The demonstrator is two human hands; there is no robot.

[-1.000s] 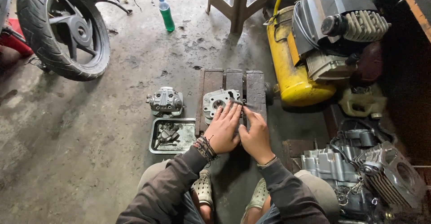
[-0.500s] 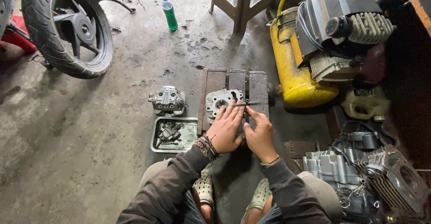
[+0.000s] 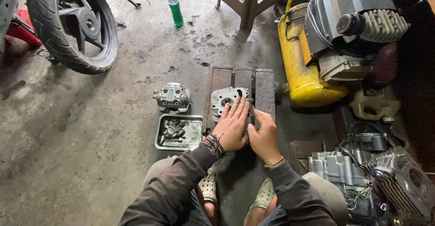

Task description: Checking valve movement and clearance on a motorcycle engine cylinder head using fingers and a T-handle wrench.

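A green bottle [image 3: 175, 9] stands near a motorcycle wheel [image 3: 72, 24]. A yellow compressor [image 3: 304, 67] lies right. A metal tray [image 3: 179, 132] holds small parts.

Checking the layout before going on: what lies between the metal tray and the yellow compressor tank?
In the head view, the wooden block lies between the metal tray and yellow tank, bearing the cylinder head under the left hand, right hand beside.

Single head camera looks steeply down, near the hands, over the workshop floor [image 3: 90, 162]

Yellow compressor tank [image 3: 304, 67], green bottle [image 3: 175, 9]
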